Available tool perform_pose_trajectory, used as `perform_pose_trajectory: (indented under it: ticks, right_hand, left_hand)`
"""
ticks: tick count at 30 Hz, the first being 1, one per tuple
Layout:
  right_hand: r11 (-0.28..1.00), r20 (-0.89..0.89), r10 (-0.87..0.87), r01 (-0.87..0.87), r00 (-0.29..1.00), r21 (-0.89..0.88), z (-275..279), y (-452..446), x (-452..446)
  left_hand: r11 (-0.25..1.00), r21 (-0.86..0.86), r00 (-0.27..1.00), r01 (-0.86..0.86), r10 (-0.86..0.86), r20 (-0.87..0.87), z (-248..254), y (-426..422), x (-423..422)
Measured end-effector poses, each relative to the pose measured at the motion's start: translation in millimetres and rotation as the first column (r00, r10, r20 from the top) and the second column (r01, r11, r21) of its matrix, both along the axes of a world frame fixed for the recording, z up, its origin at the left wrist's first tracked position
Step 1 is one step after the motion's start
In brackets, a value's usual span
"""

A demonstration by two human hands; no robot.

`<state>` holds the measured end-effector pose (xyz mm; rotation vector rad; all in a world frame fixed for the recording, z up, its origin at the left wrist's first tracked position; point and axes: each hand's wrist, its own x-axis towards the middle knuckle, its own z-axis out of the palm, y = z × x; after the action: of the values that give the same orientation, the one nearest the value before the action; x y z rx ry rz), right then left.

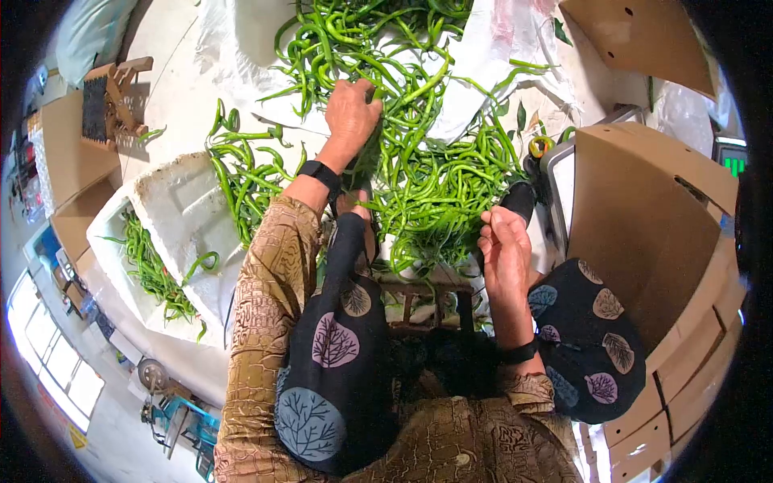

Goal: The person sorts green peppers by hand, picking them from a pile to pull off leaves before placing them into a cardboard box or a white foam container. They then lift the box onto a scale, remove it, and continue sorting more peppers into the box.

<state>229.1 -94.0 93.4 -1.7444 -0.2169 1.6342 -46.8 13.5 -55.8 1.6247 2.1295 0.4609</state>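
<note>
Long green peppers (443,181) lie in a heap between my knees, and more of them spread over white plastic sheeting at the top. My left hand (353,113) reaches over the left edge of the heap, its fingers curled down among the peppers; whatever is under the fingertips is hidden. At the right side of the heap, palm up, is my right hand (506,241), with its fingers bent together beside pepper tips. Whether it holds a pepper is too small to tell.
A white foam box (173,249) with peppers stands at the left. An open cardboard box (644,209) is at the right. Upper left holds a small wooden stool (117,105). Loose peppers (250,169) lie beside the foam box.
</note>
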Motion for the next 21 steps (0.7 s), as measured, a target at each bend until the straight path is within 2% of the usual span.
perform_pose_trajectory:
  ticks: [2,4,6,8,10,12,13,14,15,16,17,18,20,21]
  right_hand:
    - [1.0,0.004,-0.012,0.012,1.0,0.0,1.3,0.0,-0.5]
    - [1.0,-0.009,-0.01,0.01,1.0,0.024,-0.2,-1.0,1.4]
    - [1.0,0.011,0.023,-0.023,1.0,0.01,-1.4,0.4,1.6]
    - [1.0,0.009,0.02,-0.02,1.0,0.014,-3.3,-0.3,0.9]
    - [1.0,0.003,0.021,-0.021,1.0,0.018,-3.5,-0.8,0.0]
    - [0.998,-0.03,0.047,-0.045,0.998,0.044,-2.0,-2.7,-1.2]
    - [0.998,-0.036,0.045,-0.043,0.998,0.046,-2.8,-6.0,-1.1]
    - [0.997,-0.075,0.064,-0.06,0.995,0.047,-5.9,-9.6,-0.7]
    - [0.996,-0.116,0.085,-0.079,0.99,0.05,-9.1,-10.6,-1.8]
    - [0.995,-0.121,0.088,-0.083,0.989,0.052,-10.4,-11.3,-3.6]
    - [0.995,-0.141,0.096,-0.089,0.985,0.051,-10.5,-12.5,-5.2]
    - [0.994,-0.159,0.106,-0.098,0.982,0.054,-10.0,-12.1,-5.8]
    - [0.993,-0.156,0.111,-0.106,0.981,0.043,-6.2,-9.2,-9.1]
    - [0.994,-0.156,0.111,-0.109,0.982,0.024,-4.7,-7.9,-9.2]
  left_hand:
    - [0.999,0.047,1.0,0.002,-0.002,-0.014,3.5,4.6,-3.0]
    - [0.986,0.104,0.958,-0.133,0.101,0.267,23.3,7.1,-9.7]
    - [0.947,0.179,0.882,-0.266,0.164,0.442,54.8,4.6,-19.6]
    - [0.964,0.132,0.817,-0.23,0.117,0.565,71.4,-10.5,-47.1]
    - [0.996,0.014,0.939,-0.086,0.076,0.335,110.8,-30.2,-75.7]
    - [0.934,-0.328,0.981,0.14,-0.087,0.173,110.6,-59.0,-125.1]
    - [0.804,-0.472,0.928,0.362,-0.361,0.096,110.7,-74.4,-141.9]
    - [0.6,-0.615,0.792,0.511,-0.607,0.065,111.4,-87.4,-151.4]
    - [0.522,-0.658,0.746,0.543,-0.66,0.092,112.7,-92.5,-154.2]
    - [0.525,-0.66,0.749,0.537,-0.657,0.087,121.1,-82.7,-144.1]
    - [0.773,-0.46,0.894,0.436,-0.428,0.129,124.5,-68.4,-126.3]
    - [0.94,-0.244,0.956,0.236,-0.18,0.232,123.8,-53.0,-104.1]
    - [0.989,-0.011,0.925,0.145,-0.132,0.355,96.2,-23.6,-58.1]
    - [0.979,0.039,0.933,0.198,-0.201,0.3,80.4,-8.2,-32.5]
